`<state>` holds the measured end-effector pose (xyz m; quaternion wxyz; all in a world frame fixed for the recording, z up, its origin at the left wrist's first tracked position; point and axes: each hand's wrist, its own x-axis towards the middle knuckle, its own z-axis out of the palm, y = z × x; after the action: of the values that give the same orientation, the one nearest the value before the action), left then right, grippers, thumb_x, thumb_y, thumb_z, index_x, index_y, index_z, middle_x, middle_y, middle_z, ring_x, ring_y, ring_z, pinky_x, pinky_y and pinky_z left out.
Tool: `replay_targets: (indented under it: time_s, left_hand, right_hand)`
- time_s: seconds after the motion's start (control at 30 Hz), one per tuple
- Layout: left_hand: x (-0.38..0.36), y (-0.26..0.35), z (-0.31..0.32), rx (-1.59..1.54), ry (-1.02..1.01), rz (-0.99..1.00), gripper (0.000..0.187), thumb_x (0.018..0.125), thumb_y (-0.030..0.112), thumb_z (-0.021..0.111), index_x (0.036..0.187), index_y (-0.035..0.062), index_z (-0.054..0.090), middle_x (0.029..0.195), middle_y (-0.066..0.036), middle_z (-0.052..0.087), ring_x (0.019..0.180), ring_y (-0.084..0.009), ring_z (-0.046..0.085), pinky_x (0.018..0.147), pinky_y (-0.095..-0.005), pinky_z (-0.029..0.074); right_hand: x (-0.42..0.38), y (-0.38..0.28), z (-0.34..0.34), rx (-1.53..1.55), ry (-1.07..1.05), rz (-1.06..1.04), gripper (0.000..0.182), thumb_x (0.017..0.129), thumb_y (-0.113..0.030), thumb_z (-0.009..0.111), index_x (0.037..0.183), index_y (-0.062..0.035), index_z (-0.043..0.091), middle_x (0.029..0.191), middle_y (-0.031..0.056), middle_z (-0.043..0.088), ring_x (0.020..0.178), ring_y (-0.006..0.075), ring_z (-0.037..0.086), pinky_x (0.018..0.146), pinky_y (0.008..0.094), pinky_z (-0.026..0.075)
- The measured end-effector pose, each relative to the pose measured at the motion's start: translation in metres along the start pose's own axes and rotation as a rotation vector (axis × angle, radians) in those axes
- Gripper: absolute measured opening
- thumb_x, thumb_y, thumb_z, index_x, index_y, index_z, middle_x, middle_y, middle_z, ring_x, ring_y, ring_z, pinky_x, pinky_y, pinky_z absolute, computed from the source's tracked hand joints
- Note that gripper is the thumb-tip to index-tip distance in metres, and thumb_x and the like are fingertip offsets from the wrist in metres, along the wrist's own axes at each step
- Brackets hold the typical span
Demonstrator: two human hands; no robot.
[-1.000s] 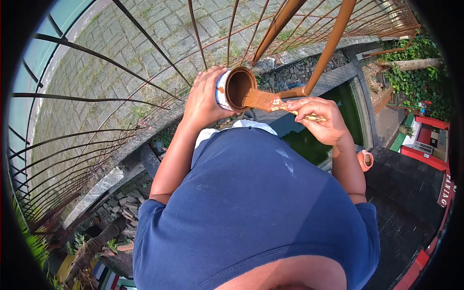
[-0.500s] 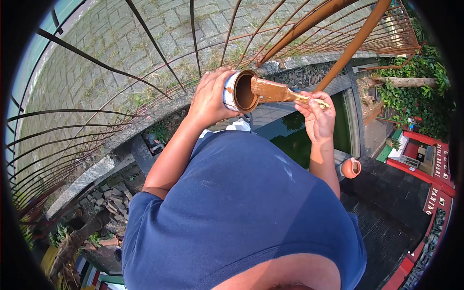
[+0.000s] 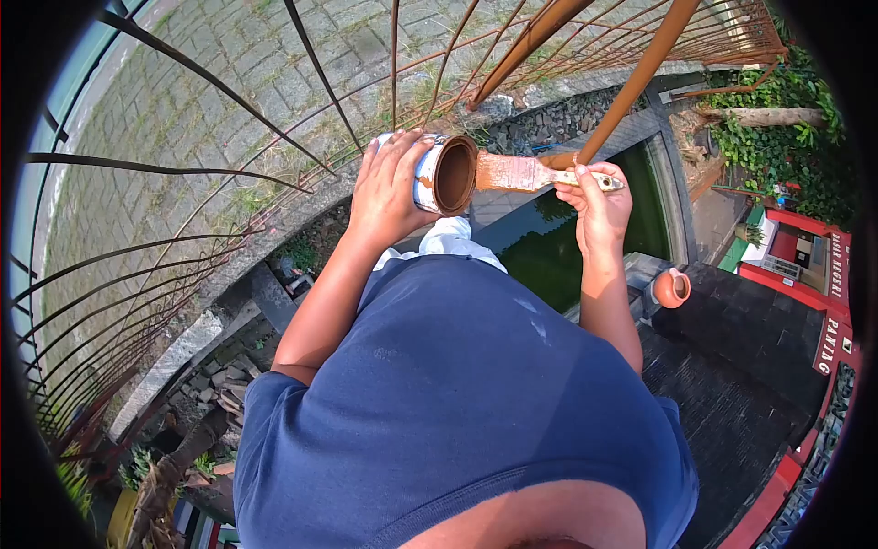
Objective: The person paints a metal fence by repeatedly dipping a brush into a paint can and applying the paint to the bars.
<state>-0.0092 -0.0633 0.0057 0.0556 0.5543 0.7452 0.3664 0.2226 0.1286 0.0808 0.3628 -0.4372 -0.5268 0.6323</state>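
A paint can (image 3: 426, 179) with a white outside and brown paint round its mouth is tilted toward the right. My left hand (image 3: 391, 188) wraps round its side, fingers over the top and thumb below. In my right hand (image 3: 601, 210) is the handle of a flat paintbrush (image 3: 514, 173), pinched between thumb and fingers. Brown paint coats the bristles, whose tip is right at the can's rim. The brush's wide face is turned up and catches the light.
Thin metal fence bars (image 3: 313, 78) curve in front of me, with a thick brown post (image 3: 631, 87) at the right. Beyond my hands lies a green pool (image 3: 567, 256) with a stone border. An orange clay pot (image 3: 672, 288) stands at the right, near dark paving (image 3: 722, 366).
The brush has rolled in my right hand, so its flat face shows lighter. Can and left hand have shifted slightly left. The whole view has turned a little.
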Motion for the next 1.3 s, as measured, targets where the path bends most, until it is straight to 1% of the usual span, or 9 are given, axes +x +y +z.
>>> replay_targets:
  time_s: [0.1,0.17,0.4,0.63,0.77,0.87,1.0,1.1,1.3]
  left_hand:
    - [0.005,-0.001,0.017,-0.073,0.007,-0.163,0.114,0.050,0.039,0.099,0.144,0.0083,0.042,0.149,-0.016,0.050,0.143,-0.0372,0.043,0.123,-0.0538,0.027]
    - [0.003,-0.002,0.032,-0.112,0.035,-0.252,0.126,0.047,0.046,0.102,0.145,0.0019,0.036,0.150,-0.022,0.047,0.144,-0.0400,0.041,0.119,-0.0523,0.035]
    - [-0.033,-0.007,0.049,-0.072,-0.049,-0.254,0.130,0.049,0.051,0.102,0.144,0.0007,0.028,0.147,-0.027,0.045,0.141,-0.0422,0.044,0.119,-0.0542,0.032]
    - [-0.102,-0.034,0.049,0.061,-0.277,-0.477,0.135,0.049,0.053,0.100,0.147,0.0004,0.025,0.150,-0.026,0.041,0.141,-0.0398,0.042,0.119,-0.0520,0.033]
    - [-0.139,-0.050,0.049,-0.055,-0.282,-0.627,0.139,0.049,0.052,0.101,0.149,-0.0005,0.022,0.150,-0.025,0.042,0.141,-0.0395,0.044,0.120,-0.0511,0.033]
    - [-0.148,-0.054,0.041,0.064,-0.353,-0.498,0.137,0.050,0.048,0.102,0.149,-0.0022,0.022,0.150,-0.026,0.043,0.139,-0.0398,0.046,0.118,-0.0516,0.035]
    - [-0.147,-0.057,0.041,0.066,-0.390,-0.550,0.134,0.050,0.046,0.102,0.148,-0.0014,0.024,0.149,-0.026,0.043,0.139,-0.0405,0.046,0.118,-0.0516,0.036]
    - [-0.143,-0.063,0.046,0.070,-0.408,-0.490,0.134,0.049,0.046,0.102,0.147,-0.0011,0.025,0.149,-0.026,0.043,0.140,-0.0404,0.045,0.118,-0.0519,0.034]
    - [-0.142,-0.068,0.056,0.014,-0.427,-0.517,0.135,0.048,0.049,0.102,0.147,-0.0014,0.025,0.149,-0.026,0.042,0.140,-0.0409,0.044,0.119,-0.0528,0.032]
  right_hand:
    - [0.018,0.017,-0.033,0.288,0.010,0.106,0.010,0.097,-0.004,0.065,0.104,-0.0050,0.058,0.093,0.0171,0.072,0.077,0.0264,0.076,0.066,0.0341,0.064]
    - [0.033,0.050,-0.061,0.440,0.026,0.247,0.014,0.100,-0.009,0.062,0.113,-0.0075,0.060,0.100,0.0165,0.073,0.082,0.0267,0.076,0.073,0.0365,0.064]
    - [0.098,0.213,-0.056,0.564,0.205,0.501,0.020,0.100,-0.015,0.066,0.117,-0.0063,0.063,0.109,0.0123,0.071,0.095,0.0269,0.073,0.085,0.0408,0.062]
    - [0.203,0.398,0.033,0.152,0.207,0.147,0.010,0.091,-0.005,0.075,0.101,-0.0032,0.071,0.094,0.0025,0.073,0.084,0.0089,0.068,0.072,0.0251,0.055]
    - [0.232,0.430,0.067,-0.359,0.103,-0.147,0.012,0.090,-0.009,0.074,0.102,-0.0054,0.075,0.099,0.0074,0.076,0.089,0.0195,0.073,0.081,0.0326,0.057]
    - [0.232,0.437,0.074,-0.509,0.037,-0.381,0.012,0.089,-0.010,0.072,0.101,-0.0083,0.073,0.108,0.0111,0.074,0.094,0.0322,0.071,0.081,0.0381,0.058]
    - [0.214,0.446,0.075,-0.495,-0.161,-0.309,0.014,0.088,-0.009,0.073,0.102,-0.0078,0.072,0.106,0.0101,0.074,0.093,0.0317,0.072,0.080,0.0383,0.058]
    - [0.221,0.437,0.075,-0.353,-0.021,-0.135,0.017,0.088,-0.006,0.073,0.105,-0.0036,0.072,0.108,0.0122,0.074,0.094,0.0277,0.073,0.082,0.0358,0.058]
    - [0.236,0.443,0.085,-0.556,-0.032,-0.461,0.019,0.087,-0.010,0.071,0.106,-0.0093,0.073,0.110,0.0077,0.074,0.098,0.0279,0.072,0.084,0.0370,0.059]
